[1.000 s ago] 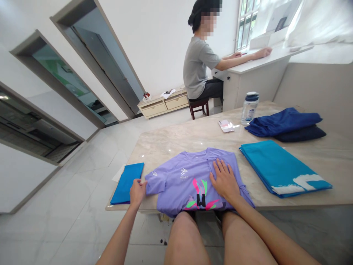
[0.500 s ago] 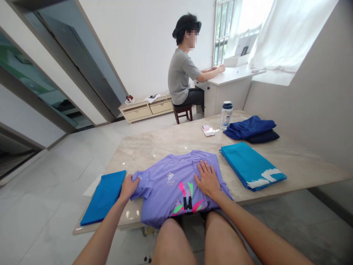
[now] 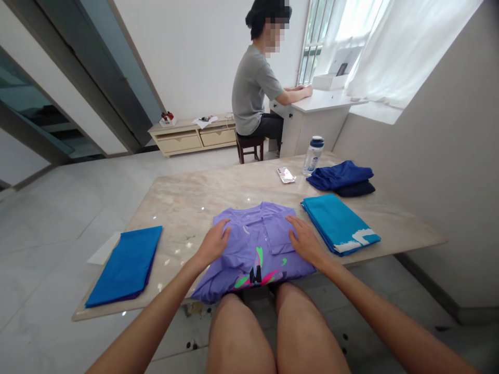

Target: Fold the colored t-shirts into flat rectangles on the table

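Note:
A purple T-shirt (image 3: pixel 253 234) with a bright green, pink and black print lies at the table's near edge, its lower part hanging toward my knees. Both of its sides are folded inward over the front, and the sleeve on the left now covers the chest logo. My left hand (image 3: pixel 213 243) rests on the folded left edge, fingers stretched over the cloth. On the opposite edge lies my right hand (image 3: pixel 307 243), thumb and fingers apart, touching the folded right side. A folded blue cloth (image 3: pixel 127 265) is to the left; a folded turquoise cloth (image 3: pixel 335 221) with white marks is to the right.
The marble-patterned table (image 3: pixel 187 195) also carries a phone (image 3: pixel 286 175), a water bottle (image 3: pixel 313 157) and a dark blue garment pile (image 3: pixel 343 176). Beyond it, a person (image 3: pixel 255 93) sits on a stool at a white desk (image 3: pixel 315 111). A low cabinet (image 3: pixel 195 137) stands by the wall.
My left hand has carried the shirt's left sleeve and side rightward, folding them over the front. My right hand has shifted from lying flat on the shirt to its right edge. The view has turned right.

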### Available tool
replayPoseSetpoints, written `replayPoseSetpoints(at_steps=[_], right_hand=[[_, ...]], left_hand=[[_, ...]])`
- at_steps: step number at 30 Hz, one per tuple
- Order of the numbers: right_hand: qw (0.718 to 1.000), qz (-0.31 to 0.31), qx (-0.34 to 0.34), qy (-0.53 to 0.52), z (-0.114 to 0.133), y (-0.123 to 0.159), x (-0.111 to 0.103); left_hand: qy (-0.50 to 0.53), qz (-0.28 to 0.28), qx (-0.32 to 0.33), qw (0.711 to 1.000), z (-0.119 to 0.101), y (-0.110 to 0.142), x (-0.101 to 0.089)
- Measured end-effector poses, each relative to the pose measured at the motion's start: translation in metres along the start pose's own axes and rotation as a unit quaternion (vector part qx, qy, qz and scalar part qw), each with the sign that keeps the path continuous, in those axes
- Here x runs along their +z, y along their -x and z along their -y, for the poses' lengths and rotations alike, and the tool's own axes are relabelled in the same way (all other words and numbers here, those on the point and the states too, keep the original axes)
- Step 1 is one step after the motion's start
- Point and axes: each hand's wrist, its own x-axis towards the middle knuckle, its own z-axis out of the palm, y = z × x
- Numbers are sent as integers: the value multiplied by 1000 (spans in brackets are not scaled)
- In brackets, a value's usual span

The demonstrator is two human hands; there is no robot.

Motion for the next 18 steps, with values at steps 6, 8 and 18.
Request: replayPoseSetpoints(at_steps=[6,8,18], right_hand=[[989,114,-79,57,10,-4,20],[985,129,-89,72,13,-6,27],[980,152,-111,65,14,-20,34]], left_hand=[[-184,64,122,973,44,36,41],[-219,58,116,967,55,29,39],[-246,44,127,960,49,18,23]])
